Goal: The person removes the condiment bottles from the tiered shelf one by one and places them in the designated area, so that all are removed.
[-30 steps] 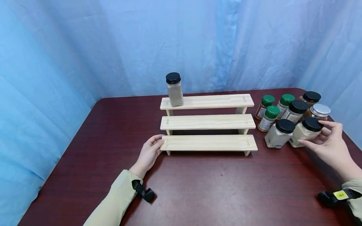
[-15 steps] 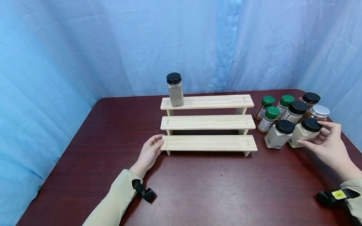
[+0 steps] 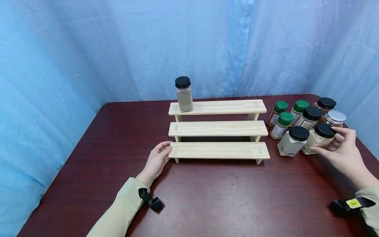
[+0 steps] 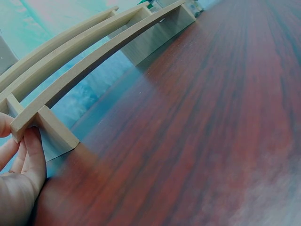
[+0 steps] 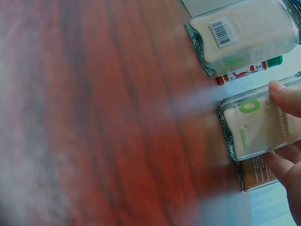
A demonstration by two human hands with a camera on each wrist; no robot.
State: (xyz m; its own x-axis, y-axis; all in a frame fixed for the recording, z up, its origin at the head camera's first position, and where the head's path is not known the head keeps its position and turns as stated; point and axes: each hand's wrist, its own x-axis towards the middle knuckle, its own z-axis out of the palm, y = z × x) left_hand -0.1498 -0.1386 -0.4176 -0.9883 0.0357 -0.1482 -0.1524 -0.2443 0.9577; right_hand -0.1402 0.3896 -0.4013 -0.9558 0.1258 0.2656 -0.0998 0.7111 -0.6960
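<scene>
A three-step pale wooden rack (image 3: pixel 219 150) stands on the dark red table. My left hand (image 3: pixel 154 162) pinches the left end of its lowest board, thumb above and fingers below, as the left wrist view shows. Over at the right, my right hand (image 3: pixel 344 154) holds a square glass spice jar (image 3: pixel 316 141) of pale powder with a black lid, between thumb and fingers. That jar appears to stand on the table. Close by its left side is a similar black-lidded jar (image 3: pixel 291 144). A taller black-lidded jar (image 3: pixel 185 98) stands on the left end of the top step.
Behind the held jar cluster a silver-lidded jar (image 3: pixel 335 118), more black-lidded jars (image 3: pixel 311 117) and green-capped spice bottles (image 3: pixel 279 126). They stand just right of the rack. Blue curtains (image 3: pixel 207 49) hang along the table's back and sides.
The right hand and its jar have shifted very slightly left. The left hand keeps its hold on the rack. The whole head view has drifted a little.
</scene>
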